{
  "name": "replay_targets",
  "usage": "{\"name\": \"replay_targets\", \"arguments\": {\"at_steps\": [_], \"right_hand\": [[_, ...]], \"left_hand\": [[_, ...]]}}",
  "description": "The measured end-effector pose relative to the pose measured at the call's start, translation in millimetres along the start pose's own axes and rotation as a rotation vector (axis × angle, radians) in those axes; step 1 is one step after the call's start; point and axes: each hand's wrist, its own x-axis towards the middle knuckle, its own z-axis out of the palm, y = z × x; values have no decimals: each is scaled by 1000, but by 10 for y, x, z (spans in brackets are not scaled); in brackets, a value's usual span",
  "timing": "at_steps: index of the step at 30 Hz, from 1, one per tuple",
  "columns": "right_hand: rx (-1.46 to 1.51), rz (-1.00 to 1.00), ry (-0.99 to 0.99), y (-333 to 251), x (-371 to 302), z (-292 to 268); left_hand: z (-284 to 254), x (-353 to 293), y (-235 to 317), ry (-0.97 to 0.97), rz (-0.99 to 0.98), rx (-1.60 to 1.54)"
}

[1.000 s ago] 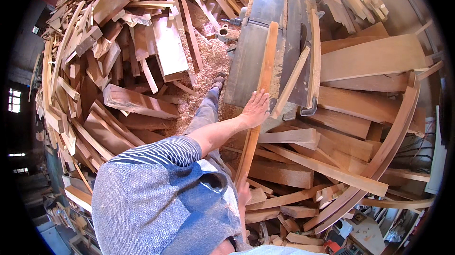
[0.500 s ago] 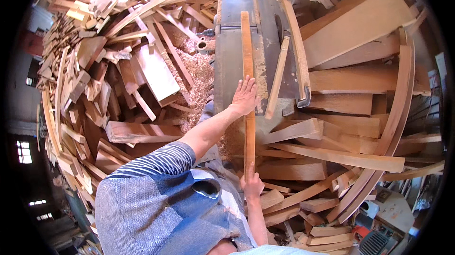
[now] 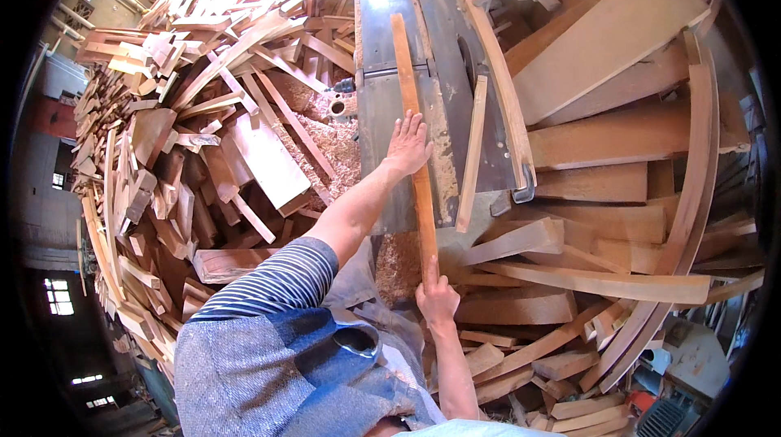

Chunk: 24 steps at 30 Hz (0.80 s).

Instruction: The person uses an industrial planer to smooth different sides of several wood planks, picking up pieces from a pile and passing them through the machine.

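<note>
The long wooden strip (image 3: pixel 416 148) lay flat on the grey metal machine table (image 3: pixel 382 104), its long axis running from about six o'clock near the person's body up to twelve o'clock at the far end of the table. It was a narrow, straight length of reddish-brown sawn wood, rough-faced and thin for its length.

The right hand (image 3: pixel 437 300) sat at the strip's near end, at six o'clock from its middle, fingers curled and clamped around the end. The left hand (image 3: pixel 408 144) lay further up, roughly at the strip's midpoint, palm down with fingers spread apart and pressed flat, partly on the strip and partly on the table at its nine o'clock side. So the left hand was the nearer one to the strip's middle, the right one held its tail.

At three o'clock from the strip, a second pale slat (image 3: pixel 472 152) and a curved wooden rail (image 3: pixel 500 91) rested on the same table, near but apart from it. Pale sawdust (image 3: pixel 342 148) was heaped at nine o'clock beside the machine, and more lay at its foot. Beyond that, a great jumble of offcuts and planks (image 3: pixel 187 136) spread out at nine and ten o'clock, while broad flat boards (image 3: pixel 618 30) and long bowed pieces (image 3: pixel 691 193) were stacked at two to four o'clock.
</note>
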Motion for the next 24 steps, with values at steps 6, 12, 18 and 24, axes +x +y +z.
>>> {"name": "replay_targets", "arguments": {"at_steps": [6, 12, 18, 24], "right_hand": [[-47, -35, -1, -108, 582, 78], [-38, -39, -14, -194, 1136, 72], [-2, -41, -59, -258, 1678, 83], [-37, -89, -29, -325, 2193, 84]], "left_hand": [[-92, 473, -337, 29, 6, 6], [-199, 958, -534, 54, 11, -28], [-191, 1440, -821, 116, 35, -48], [-218, 1895, -1072, 160, 26, -47]]}}
